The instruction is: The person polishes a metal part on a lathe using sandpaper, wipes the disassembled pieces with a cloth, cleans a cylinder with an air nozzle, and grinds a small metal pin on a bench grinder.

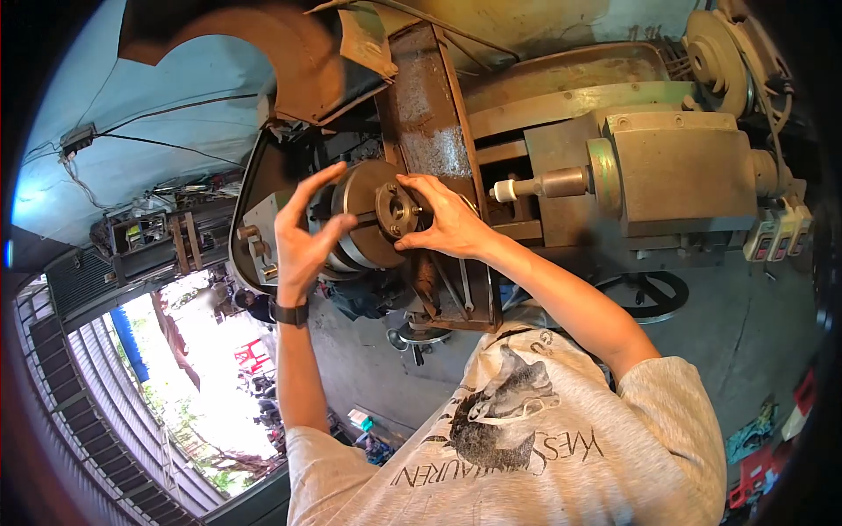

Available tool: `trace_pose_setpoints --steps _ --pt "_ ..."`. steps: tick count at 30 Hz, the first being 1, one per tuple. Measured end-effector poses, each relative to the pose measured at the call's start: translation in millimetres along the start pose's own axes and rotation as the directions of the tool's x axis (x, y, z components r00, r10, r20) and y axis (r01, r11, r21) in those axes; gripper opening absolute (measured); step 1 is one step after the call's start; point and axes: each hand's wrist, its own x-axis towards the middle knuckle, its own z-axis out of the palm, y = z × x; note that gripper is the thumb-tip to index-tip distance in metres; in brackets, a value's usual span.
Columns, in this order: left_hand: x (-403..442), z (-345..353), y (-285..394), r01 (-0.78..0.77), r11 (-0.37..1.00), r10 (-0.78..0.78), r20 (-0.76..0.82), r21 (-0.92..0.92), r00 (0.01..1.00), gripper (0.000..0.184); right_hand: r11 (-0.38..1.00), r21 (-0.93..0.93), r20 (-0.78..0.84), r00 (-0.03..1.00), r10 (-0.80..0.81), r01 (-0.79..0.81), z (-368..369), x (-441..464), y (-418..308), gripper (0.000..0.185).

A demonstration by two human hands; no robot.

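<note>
A large round lathe chuck sits at the middle left of the head view. Against its face is a small round metal flange with a centre hole and bolts. My right hand grips the flange's edge, thumb below and fingers above. My left hand, with a dark watch on its wrist, is beside the chuck's rim. Its fingers and thumb are spread with nothing between them; I cannot tell whether they touch the chuck. The jaws on the far side of the chuck are partly hidden.
Right of the chuck, a spindle with a white tip points at it from a heavy machine head. A tray with metal chips lies behind. Below are wrenches and a handwheel. A curved rusty guard hangs above left.
</note>
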Motion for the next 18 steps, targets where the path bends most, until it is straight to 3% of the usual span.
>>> trace_pose_setpoints --steps 2,3,6,8,9,10,12,14,15,18 --pt "24.1 -0.7 11.7 -0.125 0.942 0.075 0.166 0.312 0.983 0.038 0.999 0.011 0.015 0.999 0.043 -0.044 -1.7 -0.3 -3.9 0.096" --pt "37.9 3.1 12.9 -0.298 0.877 0.183 0.313 0.376 0.932 0.035 0.999 -0.010 0.024 0.999 0.042 -0.042 -1.5 0.0 -2.8 0.096" --pt "64.2 18.7 -2.1 -0.433 0.659 0.024 0.558 0.615 0.830 0.034 1.000 -0.025 0.032 0.999 0.007 -0.006 1.3 0.7 1.4 0.097" --pt "71.8 29.0 -1.8 -0.511 0.534 -0.017 0.613 0.674 0.790 0.040 0.998 -0.008 0.015 0.997 0.070 -0.070 2.1 0.8 -0.9 0.096" --pt "76.1 37.9 -0.7 -0.521 0.424 -0.121 0.616 0.741 0.778 0.040 0.998 -0.020 0.022 0.998 0.062 -0.061 2.1 1.2 -1.1 0.096" --pt "80.3 42.7 2.7 -0.516 0.398 -0.197 0.620 0.759 0.759 0.035 0.997 -0.008 0.023 0.996 0.083 -0.083 2.7 1.2 -0.6 0.095" --pt "82.6 45.4 -5.2 -0.521 0.422 -0.172 0.629 0.742 0.758 0.031 0.995 0.001 0.023 0.995 0.095 -0.095 4.5 0.6 1.7 0.093" --pt "81.2 43.5 -19.2 -0.580 0.459 -0.128 0.697 0.672 0.706 0.031 0.996 -0.011 0.015 0.996 0.085 -0.085 5.1 0.9 4.5 0.092" --pt "75.0 42.4 -15.6 -0.620 0.439 -0.029 0.700 0.651 0.714 0.022 0.997 -0.014 0.007 0.997 0.080 -0.080 4.9 0.3 2.7 0.092" --pt "64.9 41.1 -16.3 -0.621 0.403 0.071 0.653 0.673 0.754 0.018 0.994 0.019 0.005 0.994 0.112 -0.112 4.2 -1.0 -1.4 0.093"
